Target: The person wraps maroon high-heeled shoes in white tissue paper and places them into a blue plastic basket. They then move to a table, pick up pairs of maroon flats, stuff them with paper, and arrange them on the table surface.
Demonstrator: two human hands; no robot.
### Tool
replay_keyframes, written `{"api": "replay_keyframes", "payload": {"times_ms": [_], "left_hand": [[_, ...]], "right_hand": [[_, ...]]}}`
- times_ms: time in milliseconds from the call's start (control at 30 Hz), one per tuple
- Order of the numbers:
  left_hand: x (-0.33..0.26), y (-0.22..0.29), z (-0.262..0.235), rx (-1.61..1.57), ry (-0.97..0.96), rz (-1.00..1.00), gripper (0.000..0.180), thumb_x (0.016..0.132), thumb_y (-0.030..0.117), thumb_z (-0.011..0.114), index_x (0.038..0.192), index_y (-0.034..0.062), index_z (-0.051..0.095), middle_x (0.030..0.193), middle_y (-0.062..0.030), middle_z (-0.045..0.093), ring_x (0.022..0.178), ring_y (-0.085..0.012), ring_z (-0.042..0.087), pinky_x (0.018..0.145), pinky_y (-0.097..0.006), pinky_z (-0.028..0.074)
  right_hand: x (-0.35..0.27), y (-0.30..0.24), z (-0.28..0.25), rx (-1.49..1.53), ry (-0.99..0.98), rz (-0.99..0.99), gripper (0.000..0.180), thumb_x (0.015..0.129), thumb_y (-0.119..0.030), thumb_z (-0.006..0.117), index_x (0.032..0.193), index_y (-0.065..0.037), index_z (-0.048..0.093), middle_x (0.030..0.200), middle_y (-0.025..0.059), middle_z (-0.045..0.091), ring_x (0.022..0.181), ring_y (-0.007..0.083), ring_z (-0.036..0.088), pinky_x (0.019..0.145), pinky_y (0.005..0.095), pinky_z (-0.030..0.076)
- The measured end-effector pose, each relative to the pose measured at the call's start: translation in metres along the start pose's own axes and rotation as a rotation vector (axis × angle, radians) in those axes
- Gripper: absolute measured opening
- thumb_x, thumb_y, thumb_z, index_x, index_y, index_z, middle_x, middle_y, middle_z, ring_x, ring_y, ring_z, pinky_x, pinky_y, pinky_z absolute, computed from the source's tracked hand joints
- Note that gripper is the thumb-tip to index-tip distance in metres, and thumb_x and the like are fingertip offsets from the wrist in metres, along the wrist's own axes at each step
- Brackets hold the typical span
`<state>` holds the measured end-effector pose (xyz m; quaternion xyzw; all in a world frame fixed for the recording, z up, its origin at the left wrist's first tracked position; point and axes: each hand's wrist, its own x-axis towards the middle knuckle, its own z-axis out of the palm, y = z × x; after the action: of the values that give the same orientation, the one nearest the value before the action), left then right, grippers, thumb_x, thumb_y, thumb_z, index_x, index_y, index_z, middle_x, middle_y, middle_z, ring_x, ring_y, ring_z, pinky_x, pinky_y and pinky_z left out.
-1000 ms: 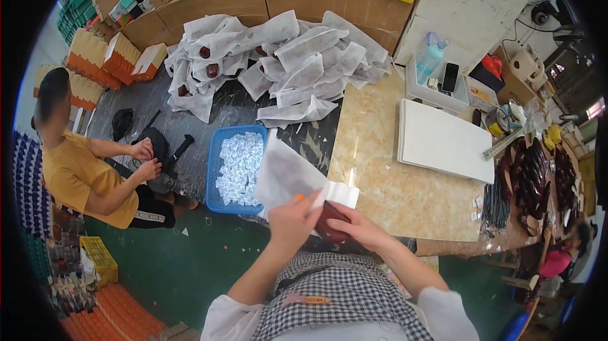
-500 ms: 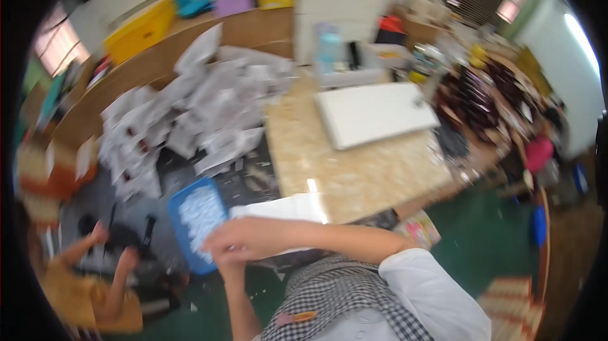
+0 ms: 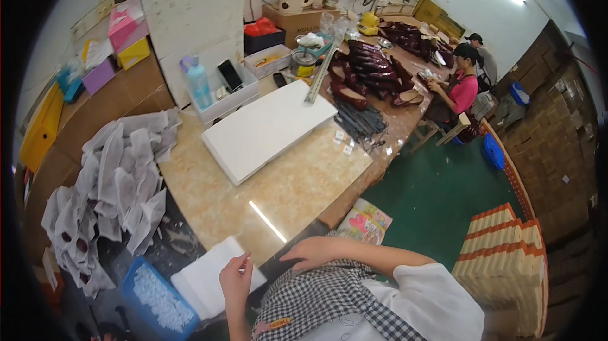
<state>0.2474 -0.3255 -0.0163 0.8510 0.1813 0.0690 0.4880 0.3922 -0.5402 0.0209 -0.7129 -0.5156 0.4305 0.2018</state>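
My left hand (image 3: pixel 235 280) is raised over the edge of a stack of white paper sheets (image 3: pixel 201 276), its fingers curled together in a pinch. Something small and white seems to show at the fingertips, too small to name. In front of the checked apron (image 3: pixel 310 290), my right hand (image 3: pixel 311 253) hovers with nothing in it, fingers loosely stretched toward the left. A blue plastic basket (image 3: pixel 131 279) filled with small white packets stands left of the paper. Beyond my hands, a thick stack of large white sheets (image 3: pixel 269 129) lies on the marbled tabletop (image 3: pixel 253 205).
White cloth bags with dark contents (image 3: pixel 120 183) heap up at left. A white tray (image 3: pixel 234 101) holds a bottle and phone. Dark red glossy shoes (image 3: pixel 373 72) and a steel ruler (image 3: pixel 321 72) lie farther back. A co-worker in pink (image 3: pixel 462 94) sits at right near stacked boxes (image 3: pixel 500 265).
The view has swung to the right. My hands, overlapping over the basket before, are now apart, with the right drawn back toward the apron and the left beside the paper.
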Motion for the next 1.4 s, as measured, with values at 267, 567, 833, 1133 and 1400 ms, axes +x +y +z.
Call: {"api": "replay_keyframes", "payload": {"times_ms": [267,567,833,1133,1400], "left_hand": [[0.159,0.052,0.129,0.218,-0.153,0.238,0.022,0.083,0.023,0.064,0.102,0.013,0.069,0.079,-0.0049,0.066,0.068,-0.0221,0.064,0.06,-0.032,0.049],[0.266,0.099,0.318,0.327,-0.28,0.367,0.022,0.084,0.022,0.063,0.104,0.0147,0.067,0.079,-0.0041,0.065,0.07,-0.0219,0.065,0.059,-0.033,0.05],[0.259,0.126,0.438,0.387,-0.371,0.251,0.021,0.086,0.026,0.06,0.104,0.0179,0.067,0.083,-0.0037,0.065,0.071,-0.0243,0.064,0.06,-0.036,0.052],[0.247,0.155,0.449,0.458,-0.224,0.14,0.026,0.087,0.028,0.058,0.11,0.0178,0.067,0.087,-0.0052,0.066,0.07,-0.0253,0.064,0.063,-0.035,0.051],[0.233,0.144,0.457,-0.042,-0.279,-0.081,0.037,0.093,0.036,0.053,0.124,0.0171,0.058,0.106,-0.0096,0.065,0.089,-0.0211,0.066,0.076,-0.034,0.053]], "right_hand": [[-0.087,0.247,-0.227,-0.04,-0.067,0.396,0.046,0.089,-0.036,0.056,0.126,-0.009,0.055,0.115,0.0123,0.064,0.105,0.0229,0.061,0.089,0.0365,0.048],[-0.158,0.526,-0.379,-0.595,0.599,0.475,0.05,0.083,-0.038,0.06,0.123,-0.009,0.056,0.114,0.0196,0.061,0.106,0.0356,0.057,0.091,0.0415,0.046],[-0.145,0.626,-0.396,-0.751,0.655,0.155,0.071,0.072,-0.066,0.062,0.112,-0.009,0.061,0.108,0.023,0.056,0.104,0.0381,0.053,0.091,0.0462,0.041],[-0.16,0.628,-0.452,0.37,1.094,0.006,0.04,0.084,-0.03,0.069,0.054,-0.006,0.058,0.059,0.0022,0.057,0.051,0.012,0.052,0.048,0.029,0.035],[-0.207,0.492,-0.408,0.789,1.218,-0.275,0.039,0.093,-0.031,0.058,0.061,-0.01,0.053,0.059,-0.0045,0.05,0.051,0.0042,0.048,0.047,0.0238,0.039]]}}
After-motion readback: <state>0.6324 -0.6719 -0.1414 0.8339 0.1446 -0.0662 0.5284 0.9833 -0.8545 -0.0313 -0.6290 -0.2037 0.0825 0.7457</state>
